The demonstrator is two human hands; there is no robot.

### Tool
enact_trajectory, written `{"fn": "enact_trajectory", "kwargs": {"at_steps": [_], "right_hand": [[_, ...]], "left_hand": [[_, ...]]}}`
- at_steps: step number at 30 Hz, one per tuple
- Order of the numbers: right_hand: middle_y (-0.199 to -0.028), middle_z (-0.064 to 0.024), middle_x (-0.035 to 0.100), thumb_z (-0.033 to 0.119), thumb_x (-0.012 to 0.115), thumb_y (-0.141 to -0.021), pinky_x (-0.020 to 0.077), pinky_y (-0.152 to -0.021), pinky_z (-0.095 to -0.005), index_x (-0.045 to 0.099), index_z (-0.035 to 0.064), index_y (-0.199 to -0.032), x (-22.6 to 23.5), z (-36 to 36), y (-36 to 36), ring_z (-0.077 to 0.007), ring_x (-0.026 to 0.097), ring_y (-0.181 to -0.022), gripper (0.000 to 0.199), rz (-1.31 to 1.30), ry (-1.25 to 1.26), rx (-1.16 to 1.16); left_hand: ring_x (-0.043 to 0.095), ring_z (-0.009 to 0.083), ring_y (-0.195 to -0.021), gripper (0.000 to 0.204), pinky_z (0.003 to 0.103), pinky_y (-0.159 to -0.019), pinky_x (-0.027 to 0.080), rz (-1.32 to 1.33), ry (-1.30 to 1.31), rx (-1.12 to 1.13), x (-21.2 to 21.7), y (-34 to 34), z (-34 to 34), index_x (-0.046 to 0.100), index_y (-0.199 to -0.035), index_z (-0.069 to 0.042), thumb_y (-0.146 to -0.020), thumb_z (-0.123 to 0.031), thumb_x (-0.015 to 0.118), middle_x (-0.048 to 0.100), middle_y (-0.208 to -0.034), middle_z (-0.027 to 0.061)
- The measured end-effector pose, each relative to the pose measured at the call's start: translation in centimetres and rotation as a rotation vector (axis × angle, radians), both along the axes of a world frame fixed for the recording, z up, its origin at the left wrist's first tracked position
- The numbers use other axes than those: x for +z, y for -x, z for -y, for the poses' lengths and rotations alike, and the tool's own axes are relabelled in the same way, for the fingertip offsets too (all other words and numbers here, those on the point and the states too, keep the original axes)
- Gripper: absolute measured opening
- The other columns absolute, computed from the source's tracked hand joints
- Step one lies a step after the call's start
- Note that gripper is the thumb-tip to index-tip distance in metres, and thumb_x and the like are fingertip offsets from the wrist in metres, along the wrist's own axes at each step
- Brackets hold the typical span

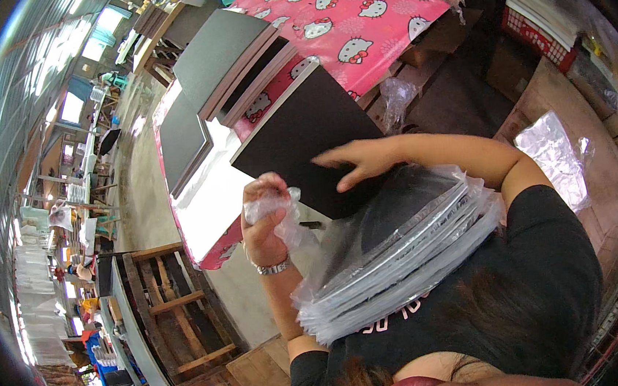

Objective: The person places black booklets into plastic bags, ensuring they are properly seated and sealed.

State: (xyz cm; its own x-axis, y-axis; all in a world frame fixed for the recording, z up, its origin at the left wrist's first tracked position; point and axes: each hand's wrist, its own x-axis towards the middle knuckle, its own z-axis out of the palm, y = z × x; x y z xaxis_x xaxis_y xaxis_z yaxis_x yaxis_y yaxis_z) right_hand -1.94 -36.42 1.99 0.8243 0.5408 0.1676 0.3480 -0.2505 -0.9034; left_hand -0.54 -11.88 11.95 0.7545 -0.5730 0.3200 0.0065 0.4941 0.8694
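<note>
Left hand: closed, fingers curled around a bunched end of clear plastic film. Right hand: released, fingers spread over the face of the black panel. The fingertips are blurred; contact with the panel cannot be confirmed.

Panel position: the black panel lies across the near edge of the table, part over the tabletop and part projecting toward the person. One corner points away from the person, to the right of the grey panel stack; another points left, over the white sheet. The lower right portion is covered by the right forearm and the film, so the long axis cannot be determined.

Governing relation: the panel lies ahead of the left hand's grip and to its right. The left hand is just beside the panel's left-hand side; the right hand is over the panel and is therefore the nearer of the two. The stack of clear plastic sleeves rests against the person's front, short of the table's near edge, its long axis rising from lower left to upper right. Alignment of the panel with the film appears to be the controlling factor. Dark surface shows through the film at the panel's lower end; whether the panel is inside or behind it cannot be determined.

Adjacent item: a single grey panel lies along the table's left edge.
</note>
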Motion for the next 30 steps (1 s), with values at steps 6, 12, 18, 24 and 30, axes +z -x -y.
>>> {"fn": "enact_trajectory", "kwargs": {"at_steps": [6, 12, 18, 24, 30], "right_hand": [[-0.091, -0.0069, 0.063, 0.003, 0.066, -0.08, 0.0467, -0.08, -0.0277, 0.041, 0.0064, -0.134, 11.3, -2.3, 0.6, -0.0105, 0.06, -0.081, 0.059, 0.159, -0.238, -0.19], [-0.083, -0.0025, 0.061, 0.007, 0.067, -0.081, 0.046, -0.075, -0.0254, 0.057, 0.0015, -0.106, 10.5, -2.8, -0.5, -0.0087, 0.056, -0.078, 0.027, 0.098, -0.429, -0.076], [-0.081, -0.0029, 0.061, 0.009, 0.067, -0.083, 0.0473, -0.07, -0.0244, 0.059, 0.0012, -0.092, 9.9, -3.3, -1.4, -0.0092, 0.057, -0.076, 0.014, -0.031, -0.559, -0.256], [-0.072, -0.0012, 0.057, 0.008, 0.06, -0.088, 0.0446, -0.062, -0.0252, 0.059, 0.0011, -0.087, 10.2, -3.9, -0.5, -0.0081, 0.052, -0.066, 0.007, 0.145, -0.449, -0.235], [-0.068, -0.009, 0.053, 0.015, 0.054, -0.091, 0.0414, -0.059, -0.0302, 0.056, 0.0011, -0.083, 11.0, -3.2, -1.1, -0.012, 0.05, -0.063, 0.016, 0.42, -0.198, -0.398]], "left_hand": [[0.048, 0.0322, -0.119, 0.053, 0.043, -0.102, 0.04, -0.157, 0.127, 0.11, 1.1, 0.9, 3.1, 0.051, -0.116, -0.001, -0.065, 0.011, 0.056, 0.052, -0.123, 0.0211], [0.059, 0.0253, -0.101, 0.039, 0.037, -0.089, 0.048, -0.148, -0.043, 0.353, 0.9, 0.6, 2.2, 0.053, -0.115, 0.001, -0.078, 0.006, 0.06, 0.06, -0.11, 0.016], [0.057, 0.0101, -0.066, 0.008, 0.023, -0.061, 0.045, -0.058, -0.134, 0.576, 0.0, 0.5, 2.3, 0.062, -0.083, -0.006, -0.08, -0.007, 0.069, 0.063, -0.077, 0.0015], [0.057, 0.0101, -0.068, 0.009, 0.023, -0.062, 0.045, 0.013, -0.173, 0.652, 1.1, 1.2, 3.7, 0.061, -0.084, -0.006, -0.081, -0.008, 0.069, 0.062, -0.078, 0.0021], [0.057, 0.009, -0.067, 0.016, 0.019, -0.062, 0.045, -0.018, -0.125, 0.599, 1.9, 1.2, 4.4, 0.058, -0.085, -0.005, -0.077, 0.0, 0.071, 0.062, -0.075, 0.0015]]}}
